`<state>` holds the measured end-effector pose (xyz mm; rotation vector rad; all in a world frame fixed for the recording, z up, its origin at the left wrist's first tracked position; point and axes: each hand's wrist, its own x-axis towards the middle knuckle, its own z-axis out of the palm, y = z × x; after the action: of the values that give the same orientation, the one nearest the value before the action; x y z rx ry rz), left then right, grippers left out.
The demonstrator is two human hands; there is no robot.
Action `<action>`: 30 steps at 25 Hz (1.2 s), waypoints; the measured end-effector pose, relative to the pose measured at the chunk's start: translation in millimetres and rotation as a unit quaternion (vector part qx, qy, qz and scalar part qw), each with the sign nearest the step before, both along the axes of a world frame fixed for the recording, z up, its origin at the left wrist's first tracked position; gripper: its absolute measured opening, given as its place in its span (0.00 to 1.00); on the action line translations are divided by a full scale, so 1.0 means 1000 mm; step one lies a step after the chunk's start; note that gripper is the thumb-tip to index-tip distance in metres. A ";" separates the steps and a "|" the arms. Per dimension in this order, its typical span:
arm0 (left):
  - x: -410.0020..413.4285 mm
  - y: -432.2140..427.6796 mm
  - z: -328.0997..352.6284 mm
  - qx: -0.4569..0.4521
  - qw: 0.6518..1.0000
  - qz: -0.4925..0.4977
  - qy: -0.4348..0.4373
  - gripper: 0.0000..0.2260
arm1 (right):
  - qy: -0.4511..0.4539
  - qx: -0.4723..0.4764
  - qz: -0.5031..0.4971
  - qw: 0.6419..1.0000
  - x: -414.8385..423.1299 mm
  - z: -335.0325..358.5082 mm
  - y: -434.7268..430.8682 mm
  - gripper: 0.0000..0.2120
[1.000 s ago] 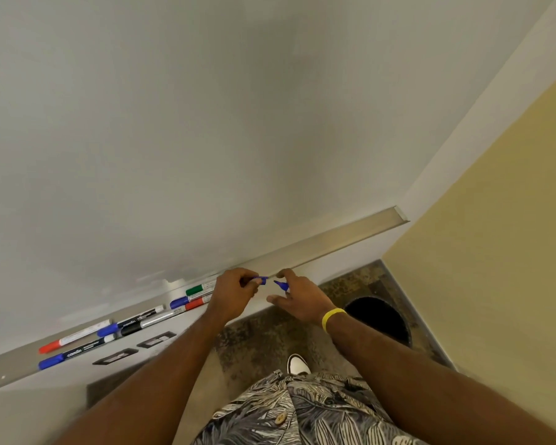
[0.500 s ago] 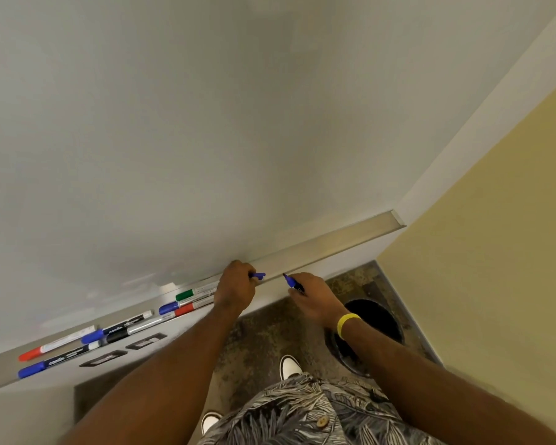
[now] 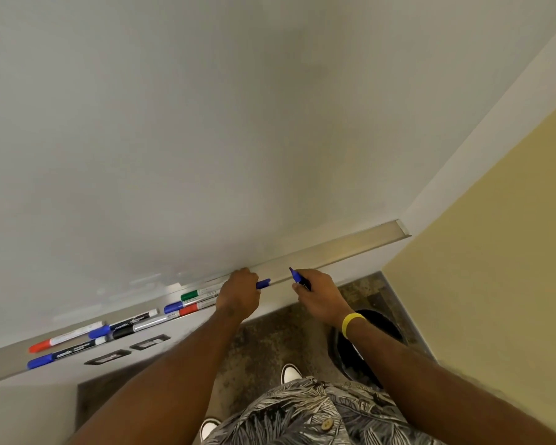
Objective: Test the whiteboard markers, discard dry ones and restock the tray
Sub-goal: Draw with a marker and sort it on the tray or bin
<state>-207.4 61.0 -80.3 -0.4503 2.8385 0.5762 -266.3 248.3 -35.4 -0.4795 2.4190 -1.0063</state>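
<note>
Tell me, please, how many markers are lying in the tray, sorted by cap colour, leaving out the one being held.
Blue-capped markers: 3
Red-capped markers: 2
Green-capped marker: 1
Black-capped marker: 1
Total in the tray: 7
Not counted: uncapped blue marker in the right hand, its cap in the left hand.

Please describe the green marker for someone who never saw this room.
Find the metal tray under the whiteboard. Just left of the left hand, closest to the board, lies the green marker. Only it has a green cap; its neighbours' caps are blue or red.
</note>
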 end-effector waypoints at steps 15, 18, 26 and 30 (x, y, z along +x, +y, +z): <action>0.035 -0.070 0.167 -0.274 0.815 -0.091 0.503 0.13 | 0.087 -0.393 -0.055 0.914 0.032 0.121 -0.070 0.12; 0.034 -0.098 0.233 -0.319 0.752 -0.065 0.574 0.14 | 0.153 -0.474 -0.033 0.867 0.037 0.175 -0.086 0.11; 0.037 -0.148 0.395 -0.403 0.659 -0.012 0.635 0.19 | 0.230 -0.574 0.106 0.779 0.045 0.297 -0.120 0.27; 0.029 -0.158 0.457 -0.404 0.630 0.028 0.663 0.22 | 0.238 -0.601 0.114 0.755 0.041 0.336 -0.141 0.20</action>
<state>-178.3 -97.1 376.9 -0.2121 4.4236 -0.9502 -225.3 107.4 300.8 -1.5451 1.6128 -2.4714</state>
